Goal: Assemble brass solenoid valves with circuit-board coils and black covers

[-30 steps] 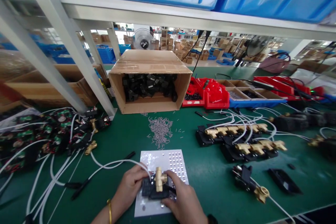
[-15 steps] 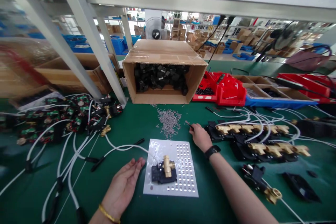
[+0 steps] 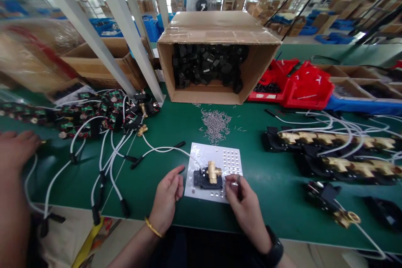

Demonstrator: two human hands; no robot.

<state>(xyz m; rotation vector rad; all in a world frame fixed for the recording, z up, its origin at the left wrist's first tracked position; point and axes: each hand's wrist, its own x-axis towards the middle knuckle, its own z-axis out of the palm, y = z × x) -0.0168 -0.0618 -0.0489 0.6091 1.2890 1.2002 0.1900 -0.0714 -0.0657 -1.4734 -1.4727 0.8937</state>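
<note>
A white sheet (image 3: 194, 155) with rows of small round silvery pieces (image 3: 230, 157) lies on the green table before me. On it rests a black valve housing (image 3: 199, 179) with a brass tee fitting (image 3: 212, 171) on top and a white cable leading away to the upper left. My left hand (image 3: 169, 194) is beside the sheet's left edge, index finger stretched out, holding nothing visible. At the sheet's right edge, close to the housing, my right hand (image 3: 243, 201) has its fingers pinched together. A small dark thing shows among those fingers, too hidden to name.
Small screws (image 3: 216, 125) lie piled beyond the sheet. Behind them stands a cardboard box (image 3: 220, 96) of black parts, with red bins (image 3: 307, 98) to its right. Brass-fitted units (image 3: 329, 139) line the right. Circuit assemblies (image 3: 94, 113) and another person's hand (image 3: 19, 148) are left.
My right hand has moved from beside the screw pile back to the sheet's right edge. My left hand's fingers have curled somewhat. The view has tilted down, and another person's hand has appeared at left.
</note>
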